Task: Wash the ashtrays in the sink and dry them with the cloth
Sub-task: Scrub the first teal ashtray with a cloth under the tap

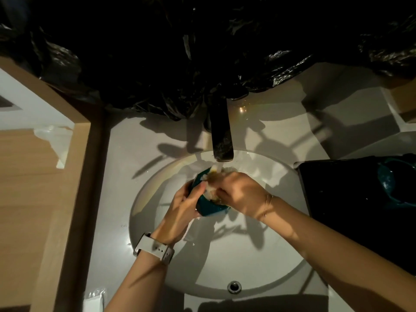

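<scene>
A dark teal ashtray (208,206) is tilted over the white oval sink (225,255), right under the dark faucet (221,140), from which water runs. My left hand (183,206) grips the ashtray from its left side. My right hand (240,194) presses a wet, pale sponge or pad (212,190) into the ashtray's hollow; its fingers are partly hidden. A second teal ashtray (391,181) rests on a dark tray (351,199) to the right of the sink. No drying cloth is identifiable.
Black plastic sheeting (202,52) hangs behind the faucet. A wooden counter edge (76,176) runs down the left, with a white packet (94,300) near its foot. The sink's overflow hole (234,286) sits at the near rim.
</scene>
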A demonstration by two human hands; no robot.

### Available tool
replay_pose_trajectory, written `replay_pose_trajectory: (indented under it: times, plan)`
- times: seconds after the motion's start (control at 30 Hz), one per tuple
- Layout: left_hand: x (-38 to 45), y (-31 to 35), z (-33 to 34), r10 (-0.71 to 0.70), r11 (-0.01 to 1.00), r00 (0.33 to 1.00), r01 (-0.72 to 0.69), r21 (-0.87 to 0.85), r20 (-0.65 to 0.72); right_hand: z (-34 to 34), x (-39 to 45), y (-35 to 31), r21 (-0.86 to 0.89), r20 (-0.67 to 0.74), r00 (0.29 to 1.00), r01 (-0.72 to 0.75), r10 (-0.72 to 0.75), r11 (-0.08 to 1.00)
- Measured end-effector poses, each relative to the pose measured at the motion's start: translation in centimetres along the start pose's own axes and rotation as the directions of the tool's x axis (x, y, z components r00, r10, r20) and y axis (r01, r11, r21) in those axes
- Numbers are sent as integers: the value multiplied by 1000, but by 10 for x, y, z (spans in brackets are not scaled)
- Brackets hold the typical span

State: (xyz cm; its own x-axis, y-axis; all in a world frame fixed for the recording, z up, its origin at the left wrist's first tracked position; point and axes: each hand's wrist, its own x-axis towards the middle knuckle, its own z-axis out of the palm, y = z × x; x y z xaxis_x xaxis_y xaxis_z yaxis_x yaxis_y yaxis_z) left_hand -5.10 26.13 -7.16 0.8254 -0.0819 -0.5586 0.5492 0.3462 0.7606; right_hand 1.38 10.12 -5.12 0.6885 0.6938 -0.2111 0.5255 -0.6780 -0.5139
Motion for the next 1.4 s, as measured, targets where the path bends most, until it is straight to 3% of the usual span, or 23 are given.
replay_pose_trajectory:
  times: [0.1,0.27,0.33,0.4,0.53,0.6,0.7,0.77,0.9,0.97,1.07,1.2,1.4]
  plan:
    - [9,6,-3,45,996,999,-44,77,-11,-4,-3,-2,1,27,995,-94,94,996]
    - [17,11,-2,60,984,998,-64,165,29,4,-16,-3,479,52,993,-114,102,870]
    - [18,12,1,56,984,998,-62,167,40,6,-10,-1,432,18,997,-73,72,899]
    - [19,12,4,55,982,998,-59,178,28,3,-4,5,276,17,998,-67,65,959]
    - [25,4,9,78,964,995,-60,259,-62,3,-10,9,134,89,961,-270,260,953]
    - [24,-5,11,60,959,995,-36,281,-76,6,-25,7,194,151,945,-318,292,928]
    - [17,-19,13,6,961,997,13,275,-71,10,-38,2,458,158,964,-264,215,849]
    - [11,-24,15,-32,972,999,42,232,-44,14,-37,0,512,131,979,-202,157,835]
    - [5,-21,20,-27,989,995,42,145,-100,16,-22,3,292,71,991,-130,114,948]
    - [8,-17,20,23,986,993,-4,168,-112,15,-16,1,204,93,976,-210,195,956]
    - [9,-14,21,45,976,991,-16,219,-128,4,-11,-2,132,248,927,-318,280,939]
    - [1,-26,16,-7,964,989,45,260,-144,-6,-24,11,304,524,821,-429,227,851]
    - [-2,-25,10,-86,986,985,105,131,-149,0,-27,-4,513,492,864,-385,105,768]
